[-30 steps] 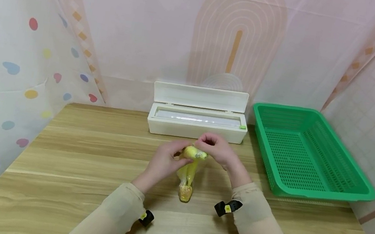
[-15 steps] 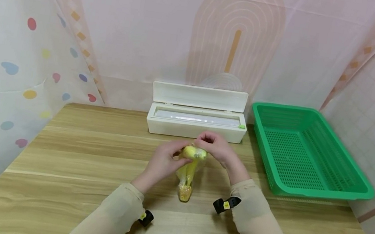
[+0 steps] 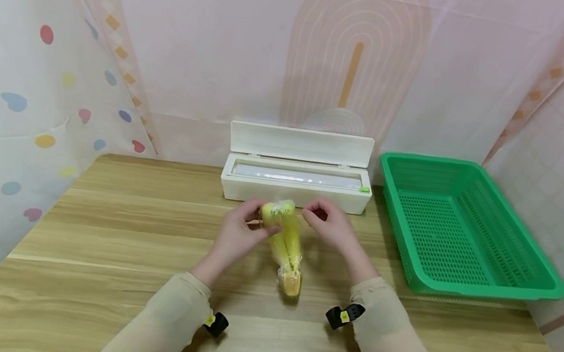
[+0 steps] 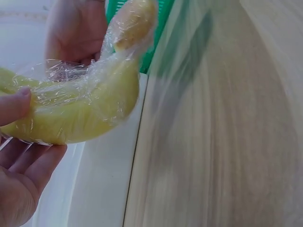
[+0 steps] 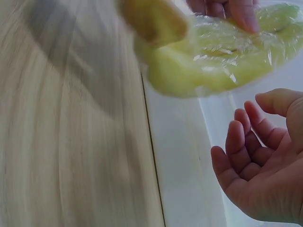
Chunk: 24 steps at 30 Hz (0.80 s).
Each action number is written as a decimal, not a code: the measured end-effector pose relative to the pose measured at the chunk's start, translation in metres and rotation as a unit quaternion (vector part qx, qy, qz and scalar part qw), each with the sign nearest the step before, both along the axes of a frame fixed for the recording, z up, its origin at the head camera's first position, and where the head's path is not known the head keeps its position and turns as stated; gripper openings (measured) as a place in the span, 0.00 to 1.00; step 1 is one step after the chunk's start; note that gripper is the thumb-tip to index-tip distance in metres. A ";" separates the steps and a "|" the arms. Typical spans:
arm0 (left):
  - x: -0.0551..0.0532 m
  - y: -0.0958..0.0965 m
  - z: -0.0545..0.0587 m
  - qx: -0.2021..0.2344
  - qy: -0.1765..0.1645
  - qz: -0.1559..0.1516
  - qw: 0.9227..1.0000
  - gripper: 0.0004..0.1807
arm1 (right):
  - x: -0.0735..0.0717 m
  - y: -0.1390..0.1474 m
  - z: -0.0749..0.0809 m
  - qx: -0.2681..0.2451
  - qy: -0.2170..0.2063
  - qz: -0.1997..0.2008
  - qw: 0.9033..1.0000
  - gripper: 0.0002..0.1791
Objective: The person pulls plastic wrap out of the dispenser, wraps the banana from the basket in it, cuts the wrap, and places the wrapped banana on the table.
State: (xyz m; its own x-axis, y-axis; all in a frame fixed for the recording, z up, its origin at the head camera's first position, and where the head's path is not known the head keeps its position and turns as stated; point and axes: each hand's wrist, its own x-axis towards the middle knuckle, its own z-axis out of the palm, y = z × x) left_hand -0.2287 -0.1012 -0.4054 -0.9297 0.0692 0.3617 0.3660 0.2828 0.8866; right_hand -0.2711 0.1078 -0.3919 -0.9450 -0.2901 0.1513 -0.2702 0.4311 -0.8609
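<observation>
A small bunch of bananas (image 3: 287, 241), wrapped in clear cling film, is held up over the table in the head view, its brownish stem end toward me. My left hand (image 3: 236, 235) grips the bunch from the left near the far tips, thumb on one side and fingers beneath, as the left wrist view shows of the bananas (image 4: 90, 113). To the right, my right hand (image 3: 330, 226) is apart from the fruit. Its fingers are loosely bent with nothing between them in the right wrist view, just below the bananas (image 5: 222, 71). Film lies crinkled along the fruit.
Behind the hands stands a white cling film box (image 3: 292, 196), its lid raised and a roll inside, with a small green piece at its right end. A green plastic basket (image 3: 489, 291) sits at the right back. Patterned curtains (image 3: 212, 56) border the wooden table (image 3: 98, 270).
The bananas have swung round and tilted, so more of their length shows and the stem end moves right. My left hand has shifted slightly left; my right hand has come away from the wrapped fruit.
</observation>
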 end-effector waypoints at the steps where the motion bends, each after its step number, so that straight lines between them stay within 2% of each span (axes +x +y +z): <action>1: -0.001 -0.001 0.000 0.005 -0.002 0.004 1.000 0.20 | 0.001 0.001 0.000 -0.007 -0.003 -0.002 1.000 0.09; 4: -0.002 -0.002 0.000 0.014 0.001 0.006 1.000 0.19 | 0.003 0.005 -0.001 -0.043 0.018 -0.004 0.999 0.10; 6: -0.001 -0.003 0.000 0.010 0.009 0.005 1.000 0.19 | 0.006 0.006 0.000 -0.076 0.069 0.012 0.995 0.11; 7: -0.001 -0.003 0.000 0.004 0.011 0.004 1.000 0.19 | 0.007 0.007 0.000 -0.091 0.108 0.029 0.990 0.11; 9: 0.000 -0.003 0.001 -0.006 0.016 0.000 1.000 0.19 | 0.009 0.008 0.002 -0.111 0.198 0.077 0.971 0.14; 12: 0.001 -0.002 0.001 -0.025 0.030 -0.005 0.999 0.19 | 0.008 0.007 0.007 -0.110 0.323 0.159 0.926 0.21; 14: 0.001 -0.002 0.000 -0.036 0.043 -0.009 0.998 0.18 | 0.008 0.006 0.010 -0.096 0.376 0.202 0.899 0.24; 16: 0.001 -0.002 0.000 -0.049 0.060 -0.012 0.997 0.18 | 0.008 0.003 0.013 -0.079 0.409 0.233 0.879 0.26; 19: 0.001 -0.001 -0.002 -0.068 0.085 -0.019 0.994 0.16 | 0.009 0.000 0.015 -0.045 0.451 0.252 0.855 0.26; 21: 0.001 -0.001 -0.002 -0.077 0.099 -0.022 0.992 0.15 | 0.010 -0.002 0.016 -0.022 0.475 0.252 0.843 0.26; 24: 0.001 -0.001 -0.003 -0.079 0.109 -0.029 0.990 0.14 | 0.010 -0.002 0.015 0.008 0.495 0.241 0.835 0.24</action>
State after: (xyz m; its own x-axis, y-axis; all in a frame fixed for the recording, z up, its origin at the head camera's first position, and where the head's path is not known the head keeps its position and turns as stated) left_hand -0.2276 -0.1021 -0.4089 -0.8233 0.1907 0.5347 0.5638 0.3843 0.7311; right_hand -0.2607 0.1055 -0.3769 -0.1324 -0.6099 0.7814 -0.9912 0.0763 -0.1084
